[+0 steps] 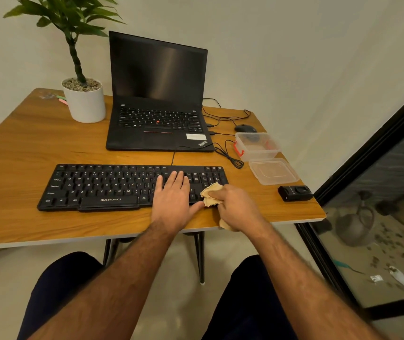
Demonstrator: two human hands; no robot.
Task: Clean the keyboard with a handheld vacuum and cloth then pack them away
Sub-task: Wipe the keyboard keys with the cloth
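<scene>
Presently, left hand [174, 192]: spread flat, steadying keyboard [112, 186].
Right hand [235, 207]: pinching cloth [211, 195].
Risk: keyboard skidding under wiping; keycaps snagged.

soft, warm, even indoor light; faint shadows. a pale sheen streaks the laptop screen [158, 69]. wide-angle bending curves the table [24, 148] edges; the picture is slightly soft throughout.

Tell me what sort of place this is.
Probably a home desk or small office corner: an open laptop, a keyboard and a potted plant sit on a wooden table against a plain wall.
</scene>
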